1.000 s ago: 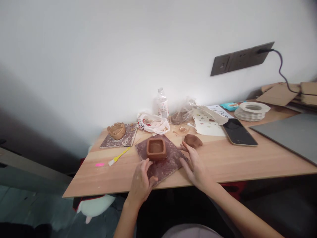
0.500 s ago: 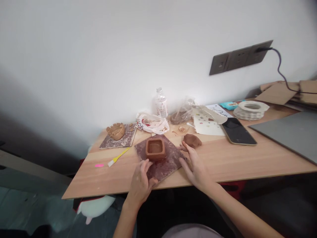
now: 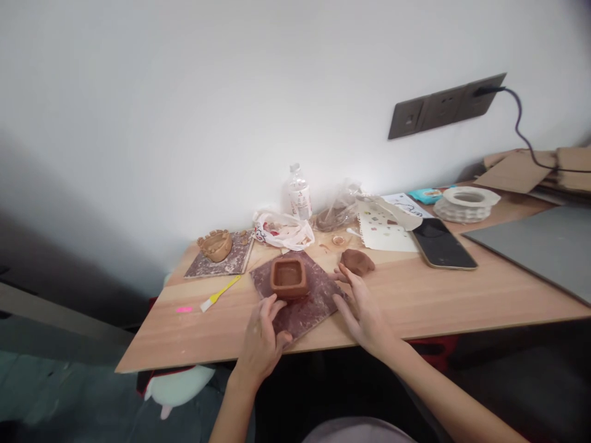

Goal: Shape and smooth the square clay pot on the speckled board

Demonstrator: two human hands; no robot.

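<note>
A square, hollow box of brown clay [image 3: 289, 289] stands upright on a dark, smeared board [image 3: 318, 301] turned cornerwise to me. At the board's near left edge is my left hand [image 3: 264, 337], fingers apart and curved, its fingertips close to the clay box; I cannot tell if they touch it. My right hand [image 3: 362, 307] rests by the board's right corner with its fingers spread, holding nothing. Just beyond its fingertips lies a lump of brown clay [image 3: 357, 262].
To the left are a yellow brush [image 3: 220, 293], a pink strip [image 3: 184, 309] and a clay bowl [image 3: 216, 246] on another board [image 3: 240, 261]. Behind stand a plastic bottle [image 3: 299, 194] and a plastic bag [image 3: 282, 231]. A phone [image 3: 442, 244], white ribbed pot [image 3: 466, 205] and laptop [image 3: 540, 246] lie right.
Both hands keep almost the same places and poses beside the board. The whole view has shifted very slightly; the clay box has not visibly moved on the board.
</note>
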